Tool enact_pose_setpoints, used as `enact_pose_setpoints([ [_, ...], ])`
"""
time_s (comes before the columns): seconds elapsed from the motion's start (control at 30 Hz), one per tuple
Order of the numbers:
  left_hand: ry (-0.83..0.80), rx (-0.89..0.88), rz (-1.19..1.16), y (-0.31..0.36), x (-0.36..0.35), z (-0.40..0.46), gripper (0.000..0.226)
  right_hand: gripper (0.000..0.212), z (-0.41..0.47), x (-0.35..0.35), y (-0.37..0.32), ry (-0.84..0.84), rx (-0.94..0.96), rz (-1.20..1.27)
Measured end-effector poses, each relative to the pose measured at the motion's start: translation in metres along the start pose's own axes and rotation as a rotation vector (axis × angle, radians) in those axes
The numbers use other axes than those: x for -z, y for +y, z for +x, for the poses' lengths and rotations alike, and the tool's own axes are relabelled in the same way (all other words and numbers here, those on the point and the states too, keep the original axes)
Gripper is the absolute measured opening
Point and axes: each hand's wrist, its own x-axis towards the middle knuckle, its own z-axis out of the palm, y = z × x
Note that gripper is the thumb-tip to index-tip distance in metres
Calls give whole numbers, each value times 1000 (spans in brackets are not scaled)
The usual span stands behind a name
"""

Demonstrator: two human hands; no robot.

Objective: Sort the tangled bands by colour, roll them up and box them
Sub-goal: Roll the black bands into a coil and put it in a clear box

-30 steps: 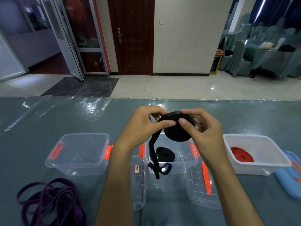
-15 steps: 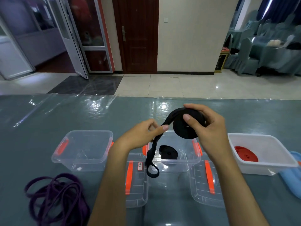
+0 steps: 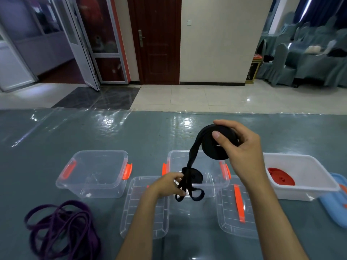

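Now the left hand [image 3: 169, 185] has dropped from up beside the roll to the loose tail, down in front of the middle box [image 3: 217, 178], so the two hands are well apart where a second ago they met at the roll. Its fingers pinch the hanging end of the black band [image 3: 192, 160], which loops below them. The right hand [image 3: 242, 147] stays high over the middle box, thumb across the face of the black roll [image 3: 216, 147] and fingers curled round its rim, gripping it. The band runs taut-ish from roll down to the left fingers. Likely meaning: winding is nearly done, only the short tail is left, and the left hand is gathering it for the last turns. Another small black roll [image 3: 195, 177] already lies in the middle box, a red roll [image 3: 280, 178] in the white box [image 3: 308, 166] at right. Left box [image 3: 75, 177] holds nothing visible; purple bands [image 3: 62, 229] sit tangled near-left on the table, untouched, so that colour remains. Two clear lids [image 3: 144, 207] lie in front of the boxes.
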Motion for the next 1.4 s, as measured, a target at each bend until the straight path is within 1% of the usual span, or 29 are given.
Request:
enact_pose_setpoints([
  [0.1,45,-13,-48,-14,-16,6,23,26,-2,9,4,23,-25,-6],
  [0.17,67,-15,-117,-19,-19,4,22,26,-3,12,6,44,-43,-7],
  [0.33,114,56,-342,-28,-15,-4,16,25,0,17,14,121,-64,20],
  [0.4,125,44,-389,-26,-12,-7,16,24,1,17,17,142,-69,18],
  [0.47,112,17,-392,-23,-8,-9,18,23,1,17,20,166,-80,25],
  [0.57,84,-3,-340,-17,2,-10,31,22,1,20,25,199,-97,29],
  [0.67,59,-50,-288,-14,12,-9,32,21,1,26,28,225,-94,19],
  [0.73,10,-70,-233,-12,17,-11,29,21,1,30,30,244,-97,17],
  [0.8,-50,-65,-170,-12,20,-13,17,21,3,34,33,274,-102,13],
  [0.87,-92,-29,-133,-13,21,-15,12,22,3,37,35,315,-102,21],
  [0.97,-109,20,-163,-16,19,-18,11,22,3,39,38,374,-95,35],
  [1.07,-102,49,-262,-17,18,-23,8,23,2,41,40,423,-99,26],
  [1.13,-158,96,-364,-20,16,-25,8,23,3,43,41,451,-99,30],
  [1.2,-201,180,-410,-23,14,-27,16,23,3,45,41,464,-99,32],
  [1.27,-166,278,-363,-28,13,-26,23,24,3,46,40,469,-101,28],
  [1.33,-101,381,-350,-34,13,-25,16,24,2,47,41,461,-105,22],
  [1.37,-67,421,-381,-36,12,-25,12,24,1,46,41,454,-108,20],
  [1.4,-27,442,-419,-38,12,-25,13,24,0,46,41,448,-110,22],
])
